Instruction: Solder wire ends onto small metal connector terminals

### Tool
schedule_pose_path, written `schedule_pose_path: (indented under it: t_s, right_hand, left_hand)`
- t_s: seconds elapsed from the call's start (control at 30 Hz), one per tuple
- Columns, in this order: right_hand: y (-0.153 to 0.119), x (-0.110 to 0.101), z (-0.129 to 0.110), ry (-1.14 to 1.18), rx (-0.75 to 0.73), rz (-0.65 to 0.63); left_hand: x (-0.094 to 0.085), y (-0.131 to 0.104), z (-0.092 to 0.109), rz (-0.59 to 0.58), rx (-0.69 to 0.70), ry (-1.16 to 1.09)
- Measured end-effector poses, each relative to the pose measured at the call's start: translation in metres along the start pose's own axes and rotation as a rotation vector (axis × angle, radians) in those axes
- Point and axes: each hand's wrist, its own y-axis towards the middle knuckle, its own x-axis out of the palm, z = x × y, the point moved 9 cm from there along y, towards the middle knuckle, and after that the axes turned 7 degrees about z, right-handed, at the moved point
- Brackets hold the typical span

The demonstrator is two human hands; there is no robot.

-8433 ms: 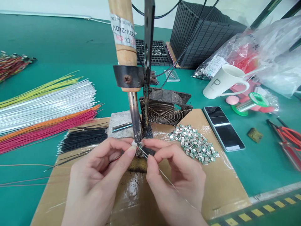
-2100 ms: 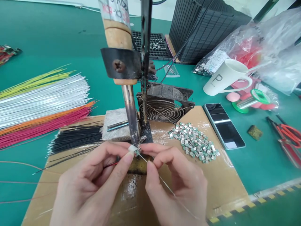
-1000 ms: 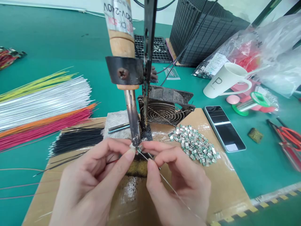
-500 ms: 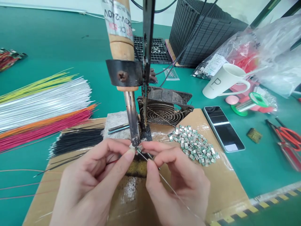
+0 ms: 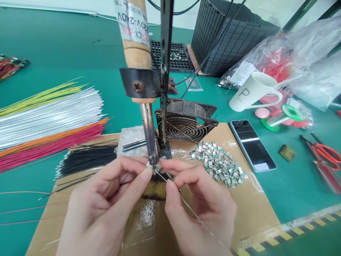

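Observation:
A soldering iron [image 5: 149, 131] is clamped tip-down in front of me. My left hand [image 5: 106, 202] is closed in a pinch just below the tip, with a thin red wire [image 5: 126, 182] passing through its fingers. My right hand [image 5: 202, 202] pinches a strand of solder wire [image 5: 194, 212] between thumb and forefinger. That strand runs up to the iron's tip. Between the fingertips of both hands sits a small metal connector [image 5: 158, 168], at the tip; the fingers partly hide it. Below it lies a yellow-brown sponge [image 5: 154, 190].
Black wires [image 5: 87, 160] and coloured wires [image 5: 50, 121] lie at left. A pile of small connectors [image 5: 220, 163] is on the cardboard [image 5: 247, 220] at right, beside a phone [image 5: 253, 145]. Behind the iron are a fan [image 5: 188, 122] and black trays [image 5: 218, 39]. A mug [image 5: 252, 93] and pliers [image 5: 323, 156] are farther right.
Both hands keep their places at the iron's tip. The whole view has shifted very slightly; nothing else has visibly moved.

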Motion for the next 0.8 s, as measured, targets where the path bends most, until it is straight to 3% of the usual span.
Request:
schedule_pose_path:
  t_s: [0.57, 0.67, 0.8]
  right_hand:
    - [-0.002, 0.001, 0.006, 0.029, 0.028, -0.029]
    - [-0.001, -0.011, 0.01, -0.028, 0.038, -0.012]
    - [-0.004, -0.029, 0.029, -0.188, 0.161, 0.002]
  left_hand:
    - [0.012, 0.003, 0.011, -0.07, 0.037, 0.05]
    - [0.011, -0.001, 0.006, -0.08, 0.053, 0.092]
    - [0.001, -0.013, 0.0, -0.026, 0.12, 0.19]
